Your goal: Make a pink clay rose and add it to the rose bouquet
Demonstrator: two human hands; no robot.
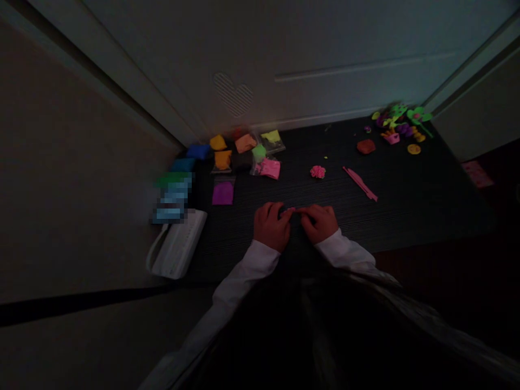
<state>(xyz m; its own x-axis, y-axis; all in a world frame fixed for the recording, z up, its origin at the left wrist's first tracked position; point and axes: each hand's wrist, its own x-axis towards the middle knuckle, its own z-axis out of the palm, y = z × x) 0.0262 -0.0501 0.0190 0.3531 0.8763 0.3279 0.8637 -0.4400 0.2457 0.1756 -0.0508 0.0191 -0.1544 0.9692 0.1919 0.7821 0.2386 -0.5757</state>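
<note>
My left hand is closed low over the dark table, thumb and forefinger pinching a small piece of pink modelling clay. From the other side my right hand meets the same piece with its forefinger and thumb, the other fingers curled in. The finer shape of the clay is too dark and small to tell. Just beyond the hands lies a pink ruffled clay flower with a little green at its edge. Pink plastic modelling tools rest to the right of it.
Bagged clay in several colours, including a purple pack and a pink pack, lies at the back left. A white box-shaped device stands at the left edge. Back right are a reddish lump and finished clay flowers. A white panel rises behind.
</note>
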